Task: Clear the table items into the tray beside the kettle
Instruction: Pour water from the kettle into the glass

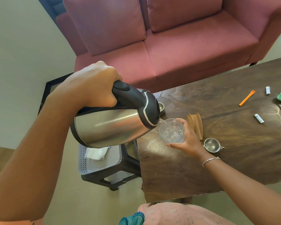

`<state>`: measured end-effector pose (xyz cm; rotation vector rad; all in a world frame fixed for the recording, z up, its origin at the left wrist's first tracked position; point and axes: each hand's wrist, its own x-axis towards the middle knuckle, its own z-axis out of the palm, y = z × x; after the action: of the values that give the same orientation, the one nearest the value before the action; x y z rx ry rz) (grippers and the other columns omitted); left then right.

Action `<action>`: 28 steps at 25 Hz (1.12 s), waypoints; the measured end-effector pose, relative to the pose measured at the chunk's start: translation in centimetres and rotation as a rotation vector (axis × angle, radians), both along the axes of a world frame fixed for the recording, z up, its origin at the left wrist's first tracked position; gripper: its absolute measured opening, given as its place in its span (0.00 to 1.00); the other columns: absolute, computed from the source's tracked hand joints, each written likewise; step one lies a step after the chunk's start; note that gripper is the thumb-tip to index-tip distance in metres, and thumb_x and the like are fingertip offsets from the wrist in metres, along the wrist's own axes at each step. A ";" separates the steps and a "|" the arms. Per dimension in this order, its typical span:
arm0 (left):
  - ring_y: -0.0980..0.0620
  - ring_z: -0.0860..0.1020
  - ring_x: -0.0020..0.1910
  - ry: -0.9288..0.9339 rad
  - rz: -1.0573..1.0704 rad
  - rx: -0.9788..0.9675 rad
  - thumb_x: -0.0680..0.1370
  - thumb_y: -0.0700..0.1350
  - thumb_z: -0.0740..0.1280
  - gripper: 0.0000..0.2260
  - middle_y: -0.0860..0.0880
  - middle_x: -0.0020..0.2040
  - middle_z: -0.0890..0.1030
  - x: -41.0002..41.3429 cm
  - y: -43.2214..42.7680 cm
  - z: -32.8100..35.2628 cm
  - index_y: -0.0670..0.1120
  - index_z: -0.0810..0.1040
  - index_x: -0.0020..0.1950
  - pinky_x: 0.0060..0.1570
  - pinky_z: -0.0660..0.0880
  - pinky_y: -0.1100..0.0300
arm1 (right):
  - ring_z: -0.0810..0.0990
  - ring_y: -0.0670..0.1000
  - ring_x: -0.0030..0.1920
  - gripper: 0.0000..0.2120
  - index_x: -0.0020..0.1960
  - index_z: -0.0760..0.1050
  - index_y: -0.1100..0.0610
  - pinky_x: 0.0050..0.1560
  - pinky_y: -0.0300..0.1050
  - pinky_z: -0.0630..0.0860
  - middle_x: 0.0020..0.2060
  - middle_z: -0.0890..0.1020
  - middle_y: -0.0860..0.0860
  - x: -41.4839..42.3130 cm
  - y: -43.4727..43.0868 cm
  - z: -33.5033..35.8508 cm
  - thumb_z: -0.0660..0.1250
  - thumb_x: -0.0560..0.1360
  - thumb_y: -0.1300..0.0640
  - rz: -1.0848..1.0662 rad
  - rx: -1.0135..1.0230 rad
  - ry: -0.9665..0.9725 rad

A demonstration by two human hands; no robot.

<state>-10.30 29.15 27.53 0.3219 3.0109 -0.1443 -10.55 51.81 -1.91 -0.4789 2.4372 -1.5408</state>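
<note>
over the glass (172, 130) (water inside), left hand (94, 85) tips kettle (113, 125).

Both forearms bare up to frame edge. Right wrist: thin silver chain bracelet (210, 160), twisted-link look, sits kinda loose. Bottom of shot: pale pink top (177, 215) with tiny darker flecks, print or embroidery, can't tell. Teal scalloped trim (132, 219) poking out beside it. Sliver of pinkish sleeve (10, 223) bottom left.
</note>
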 end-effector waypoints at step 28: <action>0.44 0.66 0.26 -0.060 0.029 0.012 0.63 0.34 0.66 0.13 0.46 0.23 0.67 1.0 1.6 0.6 0.47 0.65 0.24 0.29 0.69 0.53 | 0.73 0.49 0.57 0.45 0.66 0.62 0.57 0.58 0.40 0.69 0.57 0.71 0.46 1.4 1.2 -0.7 0.82 0.55 0.56 -0.017 0.009 -0.014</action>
<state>-9.30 30.76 28.13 0.2780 2.9569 -0.1119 -9.14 52.99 -2.62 -0.4456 2.4434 -1.5337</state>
